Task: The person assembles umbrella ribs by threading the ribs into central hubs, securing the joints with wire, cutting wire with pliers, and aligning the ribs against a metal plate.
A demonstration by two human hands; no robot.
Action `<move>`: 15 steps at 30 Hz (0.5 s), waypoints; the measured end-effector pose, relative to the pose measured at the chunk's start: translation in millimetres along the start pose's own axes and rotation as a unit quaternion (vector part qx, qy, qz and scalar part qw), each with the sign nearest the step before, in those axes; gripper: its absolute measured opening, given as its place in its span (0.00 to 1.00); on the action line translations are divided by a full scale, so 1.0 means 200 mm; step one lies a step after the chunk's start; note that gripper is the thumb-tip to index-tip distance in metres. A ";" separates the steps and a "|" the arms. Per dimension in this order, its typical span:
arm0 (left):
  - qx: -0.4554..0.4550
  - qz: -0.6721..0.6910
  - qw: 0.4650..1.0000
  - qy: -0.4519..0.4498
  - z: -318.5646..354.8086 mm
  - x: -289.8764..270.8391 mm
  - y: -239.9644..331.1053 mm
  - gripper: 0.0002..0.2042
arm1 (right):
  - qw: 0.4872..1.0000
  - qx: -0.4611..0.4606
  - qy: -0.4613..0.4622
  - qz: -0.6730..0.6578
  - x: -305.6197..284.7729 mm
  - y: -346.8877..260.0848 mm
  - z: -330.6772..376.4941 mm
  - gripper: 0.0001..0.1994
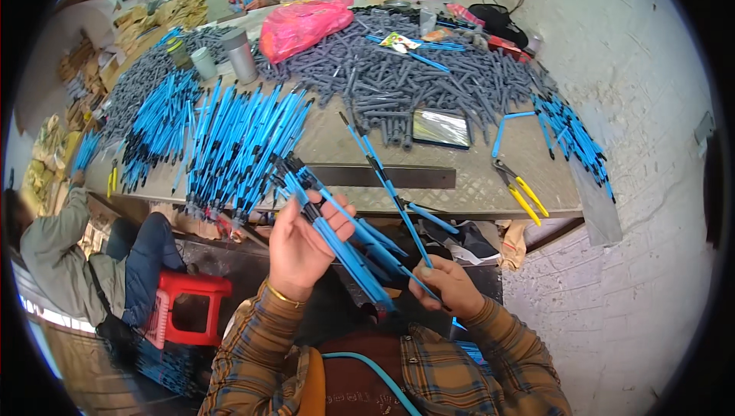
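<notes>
Item: bundle of blue pens (pixel 341 240), black-tipped, gripped in the left hand (pixel 302 244). Fingers wrapped round the bundle near its upper end; black tips up toward 11 o'clock, tails fanning down toward 5 o'clock, ending just short of the right hand.

Item: single blue pen (pixel 390 186), pinched at its lower end by the right hand (pixel 448 286). Long axis steep, black tip toward 11 o'clock, reaching up over the tabletop edge. It crosses above the bundle's fanned tails; whether it touches them I cannot tell.

Relation: the two hands sit close, left at 9 o'clock of right and a little higher. The single pen runs roughly parallel to the bundle, just to its 3 o'clock side; the left hand is the nearer one to the bundle's tips.

Surroundings: tabletop (pixel 490 179) at 12 o'clock, carrying a heap of blue pens (pixel 237 140), a mound of grey barrels (pixel 413 71), yellow-handled pliers (pixel 521 190), a pink bag (pixel 306 22), a metal cup (pixel 241 55). A person sits on a red stool (pixel 187 301) at 9 o'clock.
</notes>
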State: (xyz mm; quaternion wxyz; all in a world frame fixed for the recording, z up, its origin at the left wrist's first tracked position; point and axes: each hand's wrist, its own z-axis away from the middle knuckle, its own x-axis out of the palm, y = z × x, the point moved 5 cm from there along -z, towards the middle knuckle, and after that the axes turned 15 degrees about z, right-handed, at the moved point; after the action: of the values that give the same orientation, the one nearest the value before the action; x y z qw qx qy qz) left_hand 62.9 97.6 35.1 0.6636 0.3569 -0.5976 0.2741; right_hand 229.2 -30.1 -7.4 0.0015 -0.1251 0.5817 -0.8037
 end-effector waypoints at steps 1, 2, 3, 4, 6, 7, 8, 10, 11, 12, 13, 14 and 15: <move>0.030 -0.007 0.999 0.015 -0.02 -0.03 0.01 0.07 | 1.000 -0.015 0.002 0.023 0.01 0.00 0.00 0.08; 0.059 -0.014 0.998 0.031 -0.03 -0.07 0.02 0.07 | 0.998 -0.030 0.005 0.046 0.02 0.00 0.00 0.08; 0.082 -0.020 0.995 0.046 -0.06 -0.10 0.02 0.07 | 0.999 -0.029 0.002 0.046 0.02 0.01 -0.01 0.08; 0.084 -0.020 0.995 0.048 -0.08 -0.12 0.00 0.07 | 0.998 -0.024 0.000 0.063 0.03 0.03 -0.03 0.08; 0.130 -0.090 0.987 0.015 -0.09 -0.11 -0.01 0.07 | 0.995 -0.015 -0.015 0.095 0.06 0.05 -0.04 0.08; 0.151 -0.125 0.981 -0.001 -0.08 -0.09 -0.01 0.07 | 0.995 -0.015 -0.021 0.094 0.07 0.07 -0.05 0.08; 0.152 -0.125 0.980 0.000 -0.08 -0.09 -0.02 0.07 | 0.995 -0.017 -0.022 0.091 0.08 0.10 -0.06 0.08; 0.187 -0.207 0.960 0.026 -0.07 -0.06 -0.01 0.07 | 0.996 -0.022 -0.022 0.085 0.10 0.14 -0.08 0.08; 0.204 -0.248 0.946 0.038 -0.07 -0.05 0.00 0.08 | 0.996 -0.024 -0.023 0.085 0.10 0.15 -0.09 0.08; 0.205 -0.250 0.946 0.036 -0.07 -0.04 -0.01 0.08 | 0.995 -0.023 -0.022 0.092 0.11 0.16 -0.09 0.08; 0.211 -0.249 0.945 0.034 -0.07 -0.03 -0.02 0.07 | 0.995 -0.023 -0.022 0.099 0.11 0.17 -0.09 0.07; 0.217 -0.249 0.943 0.032 -0.07 -0.02 -0.03 0.07 | 0.994 -0.024 -0.021 0.106 0.11 0.17 -0.10 0.07; 0.223 -0.249 0.942 0.029 -0.07 -0.02 -0.04 0.07 | 0.994 -0.028 -0.022 0.107 0.11 0.17 -0.10 0.07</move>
State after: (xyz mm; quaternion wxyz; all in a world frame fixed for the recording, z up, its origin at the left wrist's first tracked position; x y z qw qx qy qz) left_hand 76.5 104.6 30.4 0.6312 0.6247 -0.3941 0.2367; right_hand 198.3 -25.2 -41.0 0.0969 -0.0795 0.6138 -0.7795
